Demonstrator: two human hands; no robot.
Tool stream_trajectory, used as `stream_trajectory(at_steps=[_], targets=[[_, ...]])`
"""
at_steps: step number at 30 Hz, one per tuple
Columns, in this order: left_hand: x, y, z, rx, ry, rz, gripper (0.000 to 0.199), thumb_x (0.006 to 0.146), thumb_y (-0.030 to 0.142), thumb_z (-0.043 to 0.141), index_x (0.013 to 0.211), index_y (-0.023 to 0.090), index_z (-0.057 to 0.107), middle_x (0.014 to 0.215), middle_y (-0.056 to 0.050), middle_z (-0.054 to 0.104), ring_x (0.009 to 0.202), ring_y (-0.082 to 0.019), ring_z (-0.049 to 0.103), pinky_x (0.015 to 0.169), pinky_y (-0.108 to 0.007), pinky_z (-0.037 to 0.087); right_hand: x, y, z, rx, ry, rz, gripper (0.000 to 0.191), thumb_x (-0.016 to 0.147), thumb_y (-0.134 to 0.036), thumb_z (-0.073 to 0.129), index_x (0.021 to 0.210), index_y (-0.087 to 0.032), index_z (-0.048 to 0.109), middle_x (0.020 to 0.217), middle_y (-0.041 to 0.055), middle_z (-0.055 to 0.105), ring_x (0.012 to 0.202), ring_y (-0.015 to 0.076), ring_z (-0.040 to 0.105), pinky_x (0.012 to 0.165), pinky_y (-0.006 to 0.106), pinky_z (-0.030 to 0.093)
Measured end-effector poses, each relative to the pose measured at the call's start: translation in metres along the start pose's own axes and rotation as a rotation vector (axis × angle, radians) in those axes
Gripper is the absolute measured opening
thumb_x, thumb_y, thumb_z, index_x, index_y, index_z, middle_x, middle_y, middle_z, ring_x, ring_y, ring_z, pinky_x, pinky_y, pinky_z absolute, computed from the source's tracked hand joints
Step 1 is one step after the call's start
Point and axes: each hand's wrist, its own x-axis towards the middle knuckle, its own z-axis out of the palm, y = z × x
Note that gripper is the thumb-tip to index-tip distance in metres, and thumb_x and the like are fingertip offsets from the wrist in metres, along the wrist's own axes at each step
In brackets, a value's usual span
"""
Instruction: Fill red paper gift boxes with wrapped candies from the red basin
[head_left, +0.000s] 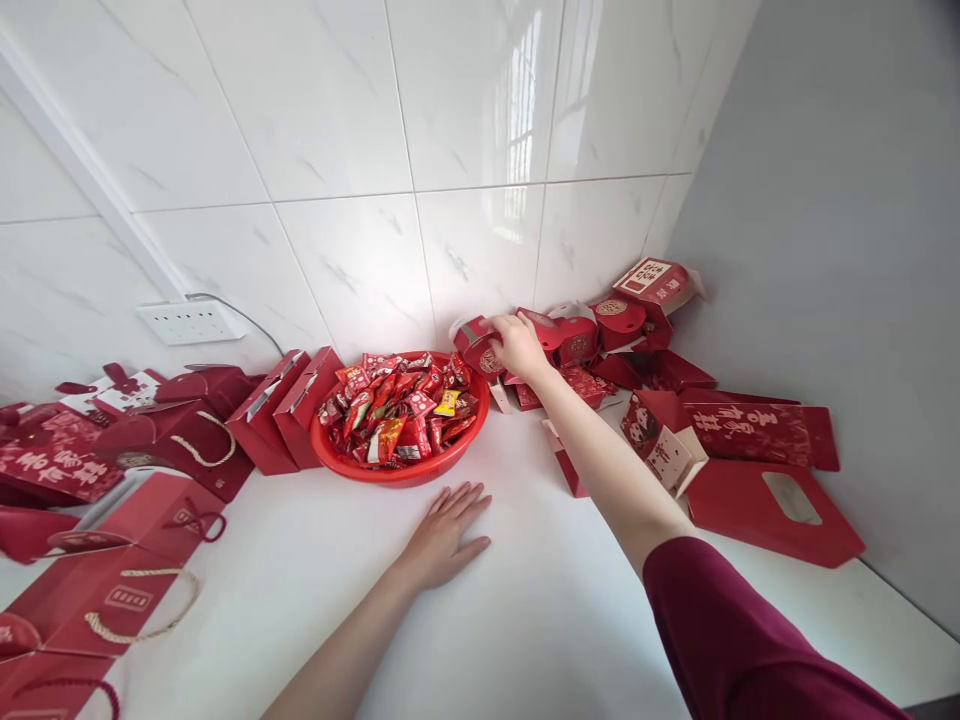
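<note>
My left hand (444, 535) lies flat on the white table (517, 620), fingers stretched out and nothing in it. Close behind it stands a round red plastic basin (401, 478) heaped with small wrapped candies (397, 410), mostly red, one yellow. My right hand (517, 345) reaches to the back, its fingers curled over a small red gift box (478, 345) with a round gold emblem. That box sits by the basin's right rim, at the left end of a pile of red cartons. Part of the grip is hidden behind my hand.
Red gift boxes with rope handles (161, 500) crowd the left side. More red cartons (750, 430), some open or flattened, lie at the right against a grey panel (840, 250). A power socket (191, 322) with a cable is on the tiled wall (352, 260).
</note>
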Motion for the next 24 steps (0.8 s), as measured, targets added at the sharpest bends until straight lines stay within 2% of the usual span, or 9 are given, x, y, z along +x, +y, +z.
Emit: stream_trajectory(at_steps=[3,5,7,9,13,16,20,22,24], targets=[[-0.001,-0.001,0.0,-0.006,0.019,0.015,0.058,0.099,0.049,0.046,0.154,0.035,0.033,0.163,-0.002,0.029,0.152,-0.026,0.025,0.125,-0.053,0.021,-0.017,-0.01,-0.02,0.02,0.03,-0.033,0.026,0.091,-0.008,0.045,0.098,-0.015,0.069,0.103,0.0111,0.068,0.103,0.0268,0.061,0.105,0.048,0.039],[-0.001,-0.001,0.0,-0.011,0.043,0.023,0.056,0.098,0.046,0.049,0.152,0.034,0.038,0.162,-0.003,0.033,0.151,-0.027,0.028,0.125,-0.053,0.023,-0.039,-0.024,-0.042,0.045,0.074,-0.062,0.025,0.095,-0.012,0.044,0.1,-0.018,0.068,0.106,0.0101,0.067,0.103,0.0251,0.061,0.096,0.041,0.047],[-0.001,-0.001,0.001,-0.022,0.071,0.024,0.052,0.097,0.043,0.051,0.148,0.032,0.044,0.159,-0.005,0.038,0.149,-0.027,0.033,0.125,-0.052,0.024,-0.067,-0.04,-0.067,0.141,0.182,-0.139,0.022,0.098,-0.015,0.046,0.099,-0.021,0.067,0.104,0.0079,0.067,0.103,0.0236,0.062,0.094,0.038,0.05],[-0.001,0.0,0.002,-0.059,0.12,0.019,0.047,0.096,0.039,0.054,0.142,0.03,0.052,0.154,-0.005,0.045,0.145,-0.028,0.038,0.123,-0.052,0.028,-0.096,-0.055,-0.092,0.232,0.204,-0.177,0.02,0.099,-0.016,0.048,0.1,-0.023,0.067,0.101,0.006,0.067,0.099,0.0215,0.064,0.09,0.037,0.052],[0.001,0.001,0.004,-0.202,0.295,0.003,0.034,0.092,0.03,0.057,0.125,0.03,0.065,0.135,-0.005,0.062,0.127,-0.027,0.056,0.11,-0.045,0.046,-0.139,-0.069,-0.126,0.379,0.065,-0.186,0.014,0.098,-0.02,0.052,0.1,-0.025,0.065,0.097,0.0051,0.069,0.093,0.0211,0.068,0.081,0.037,0.057],[0.0,-0.001,0.002,-0.267,0.412,-0.052,0.029,0.091,0.023,0.054,0.116,0.027,0.066,0.12,-0.007,0.068,0.114,-0.026,0.063,0.098,-0.042,0.053,-0.158,-0.066,-0.123,0.454,-0.06,-0.175,0.011,0.098,-0.022,0.054,0.099,-0.024,0.065,0.098,0.0059,0.07,0.094,0.0209,0.069,0.08,0.036,0.058],[-0.011,-0.001,-0.007,-0.346,0.601,-0.156,0.022,0.092,0.02,0.048,0.107,0.022,0.064,0.103,-0.007,0.07,0.097,-0.023,0.067,0.083,-0.037,0.056,-0.18,-0.057,-0.09,0.381,-0.243,-0.231,0.018,0.098,-0.016,0.05,0.097,-0.023,0.066,0.099,0.0067,0.07,0.096,0.0202,0.068,0.083,0.035,0.057],[-0.02,0.004,-0.014,-0.375,0.688,-0.194,0.023,0.097,0.022,0.042,0.11,0.021,0.061,0.098,-0.006,0.068,0.091,-0.02,0.067,0.08,-0.034,0.056,-0.193,-0.053,-0.073,0.331,-0.326,-0.248,0.026,0.097,-0.011,0.045,0.095,-0.023,0.069,0.104,0.0078,0.07,0.097,0.0205,0.067,0.08,0.035,0.057],[-0.028,0.015,-0.024,-0.37,0.765,-0.193,0.03,0.099,0.025,0.038,0.123,0.022,0.057,0.1,-0.007,0.066,0.092,-0.02,0.066,0.081,-0.034,0.055,-0.207,-0.051,-0.061,0.339,-0.35,-0.211,0.034,0.096,-0.007,0.04,0.095,-0.023,0.071,0.115,0.0091,0.068,0.103,0.0212,0.066,0.081,0.035,0.056]])
